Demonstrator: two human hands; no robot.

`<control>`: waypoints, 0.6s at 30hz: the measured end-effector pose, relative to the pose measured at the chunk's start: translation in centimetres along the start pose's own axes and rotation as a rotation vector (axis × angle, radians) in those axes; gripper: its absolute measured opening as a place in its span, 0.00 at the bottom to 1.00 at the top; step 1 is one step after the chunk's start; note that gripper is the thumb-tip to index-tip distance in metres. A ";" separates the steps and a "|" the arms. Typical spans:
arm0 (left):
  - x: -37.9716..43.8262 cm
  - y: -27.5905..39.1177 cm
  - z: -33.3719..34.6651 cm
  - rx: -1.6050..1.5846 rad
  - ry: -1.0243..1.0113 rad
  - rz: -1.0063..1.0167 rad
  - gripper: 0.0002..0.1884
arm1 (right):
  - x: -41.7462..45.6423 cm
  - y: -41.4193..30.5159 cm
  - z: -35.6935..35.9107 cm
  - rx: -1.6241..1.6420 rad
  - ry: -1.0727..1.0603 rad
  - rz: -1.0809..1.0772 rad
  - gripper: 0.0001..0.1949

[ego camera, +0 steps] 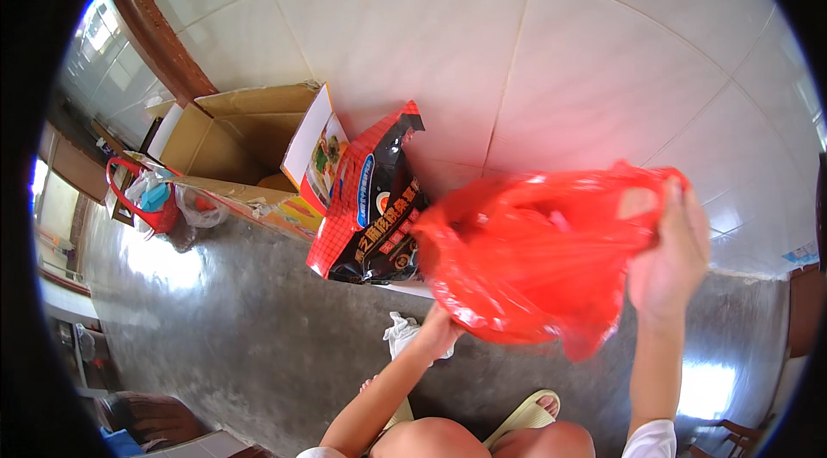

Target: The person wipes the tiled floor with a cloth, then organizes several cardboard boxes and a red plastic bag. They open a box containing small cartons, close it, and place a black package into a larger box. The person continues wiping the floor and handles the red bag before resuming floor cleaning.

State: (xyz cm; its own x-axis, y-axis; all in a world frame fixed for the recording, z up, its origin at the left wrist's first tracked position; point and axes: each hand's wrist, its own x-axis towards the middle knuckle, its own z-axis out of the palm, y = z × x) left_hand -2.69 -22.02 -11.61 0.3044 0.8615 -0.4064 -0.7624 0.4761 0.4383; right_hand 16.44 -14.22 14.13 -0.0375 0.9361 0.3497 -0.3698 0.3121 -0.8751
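Observation:
A thin red plastic bag is spread between my two hands, its mouth partly open toward me. My right hand grips the bag's upper right edge, with some fingers behind the film. At the lower left side, my left hand holds the bag's edge, its fingertips hidden by the plastic. Just left of the bag stands a black and red food packet bearing printed writing. What lies inside the red bag cannot be made out, apart from a small pinkish patch.
An open cardboard box stands against the tiled wall, beside the packet. Further left sits a red basket with plastic bags. A crumpled white plastic bag lies on the grey floor near my slippered foot.

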 end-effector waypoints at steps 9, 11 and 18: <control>1.3 4.1 -3.6 0.674 0.577 0.028 0.30 | 2.7 6.8 2.2 -0.362 0.021 0.365 0.13; 1.1 3.5 -2.9 0.421 0.535 -0.112 0.34 | 3.1 5.9 1.0 -0.389 0.054 0.497 0.15; -1.7 -3.9 -3.9 -0.258 0.297 -0.529 0.38 | 0.0 3.5 -2.7 -0.902 0.056 0.535 0.25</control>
State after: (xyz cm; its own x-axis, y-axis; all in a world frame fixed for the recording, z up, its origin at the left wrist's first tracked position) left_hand -2.47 -25.98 -15.76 0.5331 0.4200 -0.7344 -0.6767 0.7327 -0.0722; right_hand 17.62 -12.68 10.18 0.0595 0.9867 -0.1515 0.5124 -0.1605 -0.8436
